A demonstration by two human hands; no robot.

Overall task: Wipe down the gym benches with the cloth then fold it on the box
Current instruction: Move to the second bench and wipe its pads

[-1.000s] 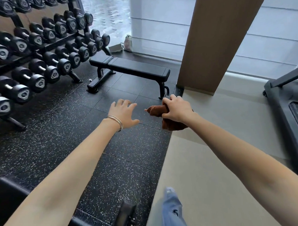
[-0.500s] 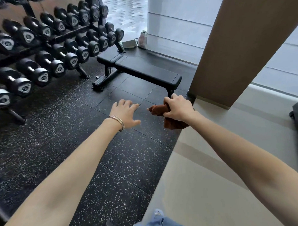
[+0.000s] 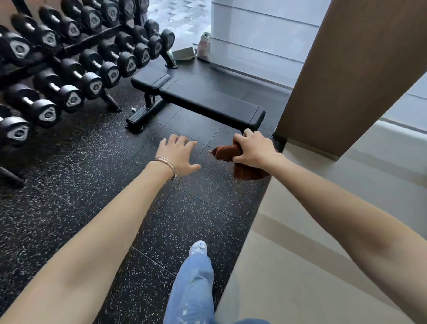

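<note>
Right grip (image 3: 252, 148) bunches cloth (image 3: 228, 153) above speckled floor (image 3: 87, 190).

Rust-brown cloth (image 3: 225, 151), black bench (image 3: 205, 99), white-speckled black floor (image 3: 87, 190), pale blue jeans (image 3: 195, 291).

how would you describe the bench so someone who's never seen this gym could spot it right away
Start at the long dumbbell rack on the left, over the black speckled floor. Past its far end, toward the window, stands the flat bench, low and black, with a long padded top split into a short and a long section. Nothing else nearby is padded.
</note>
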